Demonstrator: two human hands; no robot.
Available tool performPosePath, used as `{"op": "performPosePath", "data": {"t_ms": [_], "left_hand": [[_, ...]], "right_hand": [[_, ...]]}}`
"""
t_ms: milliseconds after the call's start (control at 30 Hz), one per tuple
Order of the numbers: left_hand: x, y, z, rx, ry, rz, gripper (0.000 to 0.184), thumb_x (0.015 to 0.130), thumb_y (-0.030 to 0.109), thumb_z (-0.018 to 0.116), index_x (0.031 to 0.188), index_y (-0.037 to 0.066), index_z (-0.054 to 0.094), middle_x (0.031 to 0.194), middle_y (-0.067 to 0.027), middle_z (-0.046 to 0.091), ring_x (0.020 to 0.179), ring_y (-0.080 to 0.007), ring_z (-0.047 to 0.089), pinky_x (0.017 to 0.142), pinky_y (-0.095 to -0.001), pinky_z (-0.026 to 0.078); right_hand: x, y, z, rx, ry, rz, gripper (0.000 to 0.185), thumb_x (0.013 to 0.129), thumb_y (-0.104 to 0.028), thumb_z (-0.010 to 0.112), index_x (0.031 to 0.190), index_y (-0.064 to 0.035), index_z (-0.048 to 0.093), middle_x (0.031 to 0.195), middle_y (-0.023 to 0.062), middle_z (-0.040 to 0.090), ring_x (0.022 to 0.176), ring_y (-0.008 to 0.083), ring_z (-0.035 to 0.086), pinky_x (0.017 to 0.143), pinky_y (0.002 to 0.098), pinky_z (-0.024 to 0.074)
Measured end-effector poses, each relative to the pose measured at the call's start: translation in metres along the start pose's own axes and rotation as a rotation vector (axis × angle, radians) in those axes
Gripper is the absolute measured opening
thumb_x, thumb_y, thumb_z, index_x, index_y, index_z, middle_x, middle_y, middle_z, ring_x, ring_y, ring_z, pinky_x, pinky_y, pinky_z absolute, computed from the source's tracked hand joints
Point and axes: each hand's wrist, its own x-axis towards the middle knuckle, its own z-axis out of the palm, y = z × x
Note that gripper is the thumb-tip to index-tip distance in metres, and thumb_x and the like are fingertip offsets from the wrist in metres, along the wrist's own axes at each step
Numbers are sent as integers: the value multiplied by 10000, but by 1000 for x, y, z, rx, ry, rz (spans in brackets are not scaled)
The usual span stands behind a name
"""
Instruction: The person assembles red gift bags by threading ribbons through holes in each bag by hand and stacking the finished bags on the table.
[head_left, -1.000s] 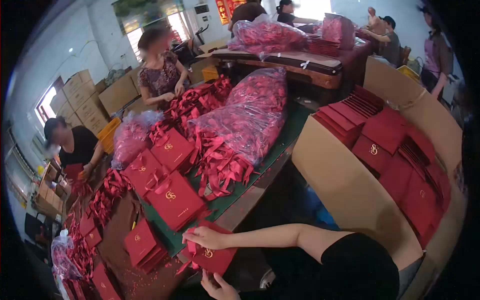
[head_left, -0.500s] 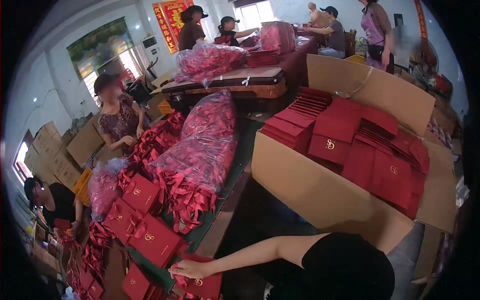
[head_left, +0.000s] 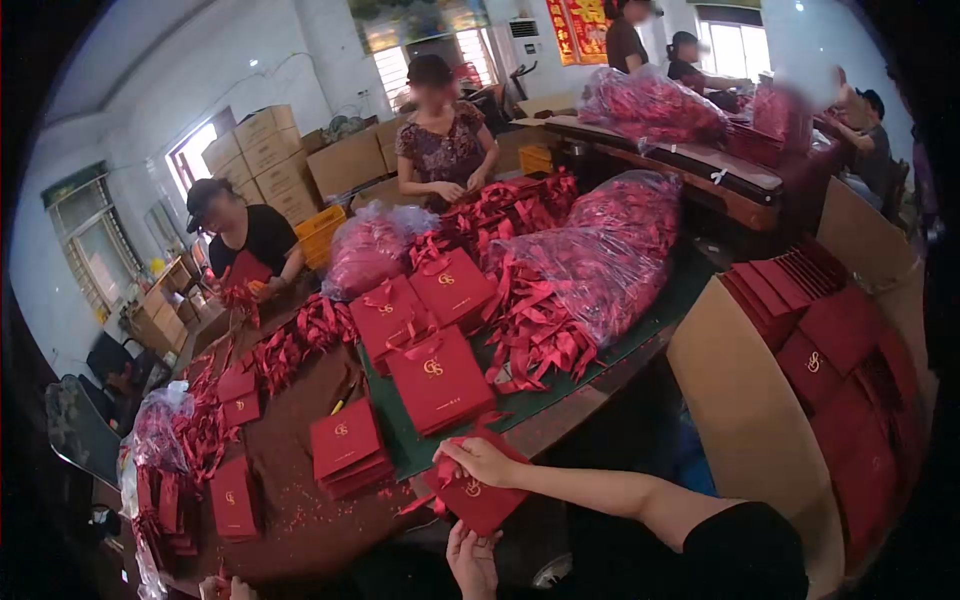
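Observation:
A red paper gift bag (head_left: 487, 497) with a gold logo is tilted in front of me at the table's edge. My right hand (head_left: 478, 462) is closed on its upper part, where red ribbon shows by the fingers. From below, my left hand (head_left: 473, 558) has its fingers curled against the bag's lower edge. Just beyond stand several finished-looking red bags (head_left: 440, 380) with ribbon handles on a green mat (head_left: 405, 440). A stack of flat red bags (head_left: 348, 450) lies to the left of the mat.
A large cardboard box (head_left: 745, 390) of red bags stands at right. Plastic sacks of red ribbon (head_left: 610, 260) lie across the table. Two co-workers handle red pieces opposite; another person's hands (head_left: 228, 588) show at the bottom left edge. More people sit at the back.
The view has turned left, so the table's left side shows more and the box has shifted right. My left hand has come into view at the bag; my right hand still holds it.

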Motion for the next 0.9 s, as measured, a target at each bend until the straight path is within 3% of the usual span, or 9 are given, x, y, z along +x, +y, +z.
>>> {"op": "performPosePath", "data": {"t_ms": [267, 333, 367, 433, 467, 567, 733, 800, 900], "left_hand": [[4, 22, 18, 66, 5, -55, 327, 895, -39, 494, 1221, -51, 523, 1128, -162, 621, 973, -285, 645, 837, -455, 546], [6, 24, 23, 107, 34, -60, 330, 870, -70, 542, 1199, -89, 554, 1128, -138, 625, 894, -220, 653, 752, -344, 542], [6, 27, 27, 105, 39, -57, 330, 870, -70, 542, 1199, -89, 554, 1128, -138, 625, 894, -220, 653, 752, -344, 542], [6, 35, 34, 347, 58, -28, 331, 872, -85, 526, 1202, -90, 553, 1068, -125, 651, 902, -199, 656, 743, -308, 540], [8, 35, 32, 344, 62, -22, 331, 872, -85, 526, 1202, -90, 553, 1068, -125, 651, 902, -199, 656, 743, -308, 540], [12, 39, 36, 322, 36, 73, 329, 873, -91, 527, 1199, -73, 568, 1056, -118, 657, 873, -175, 654, 716, -288, 532], [41, 46, 43, 403, -25, 7, 326, 888, -90, 509, 1206, -59, 571, 1086, -122, 651, 906, -186, 652, 755, -312, 543], [44, 42, 44, 423, -43, 8, 333, 892, -88, 507, 1218, -57, 563, 1090, -125, 650, 914, -189, 651, 761, -318, 545], [41, 47, 59, 372, -22, -37, 329, 904, -65, 503, 1229, -52, 553, 1081, -121, 652, 911, -185, 649, 772, -326, 546]], "right_hand": [[-1, -1, -1, -23, -24, 29, 416, 1019, -381, 379, 1023, -46, 626, 714, -21, 568, 627, 45, 535, 565, 204, 419], [-1, -1, -3, 5, -37, 9, 407, 1022, -368, 376, 1017, -47, 627, 737, -22, 587, 648, 35, 530, 584, 193, 414], [-2, -3, -7, 5, -37, 55, 411, 1025, -359, 368, 1011, -41, 628, 794, -4, 619, 716, 40, 543, 653, 201, 423], [-11, -34, -3, 140, 42, -158, 421, 1021, -376, 384, 1015, -30, 625, 762, 14, 585, 729, 88, 553, 713, 255, 427], [-17, -48, -11, 208, 32, -11, 419, 1020, -378, 384, 1027, -38, 628, 916, 23, 621, 863, 101, 558, 823, 269, 407], [-26, -78, -29, 492, 117, -85, 406, 1014, -374, 396, 1010, -33, 618, 1017, 31, 598, 963, 117, 533, 882, 289, 398], [-40, -116, -53, 698, 240, -360, 345, 1019, -297, 401, 998, -1, 576, 958, 67, 589, 981, 173, 547, 911, 328, 405], [-40, -113, -53, 670, 299, -381, 326, 1028, -278, 376, 1008, -12, 564, 881, 51, 560, 868, 171, 545, 862, 344, 420], [-44, -93, -60, 689, 72, -320, 262, 1045, -262, 316, 1090, -51, 464, 735, 21, 414, 627, 124, 388, 675, 310, 393]]}}
